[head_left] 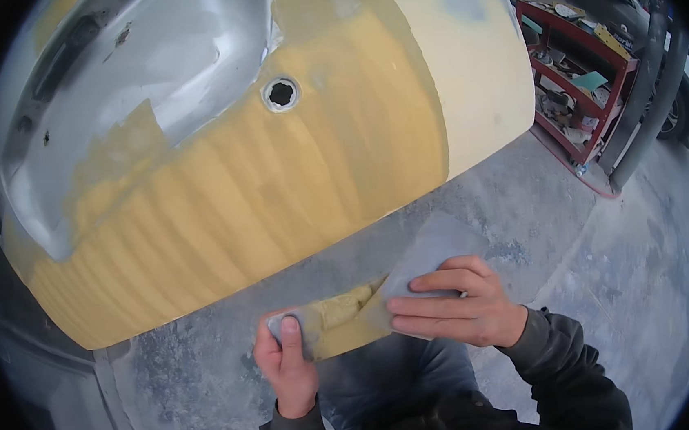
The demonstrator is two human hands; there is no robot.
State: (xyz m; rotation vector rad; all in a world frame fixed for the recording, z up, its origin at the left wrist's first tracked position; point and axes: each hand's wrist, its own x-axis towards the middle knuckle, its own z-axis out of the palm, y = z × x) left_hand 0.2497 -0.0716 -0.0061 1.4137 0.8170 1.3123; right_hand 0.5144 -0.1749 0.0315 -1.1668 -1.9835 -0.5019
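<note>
Both my hands are in front of the near edge of a large car panel (337, 125), over the grey floor (517, 224). My left hand (290, 375) is closed around one end of a yellow-smeared spreader (312, 332), thumb on top and fingers curled behind; a lump of filler (346, 307) sits on its blade. My right hand (480, 308) grips a wide grey spreader (439, 248), fingers laid across its face and pointing left, thumb hidden. This one slants up toward the panel, its lower part appearing to overlap the yellow blade. My dark sleeves come in from below, the right forearm angled inward. Much of the work looks done: yellow bands cover most of the panel's lower face and surround its round hole (281, 94). The panel's cream right end and much of its silver recess are uncoated; whether they need filler, I cannot tell.
</note>
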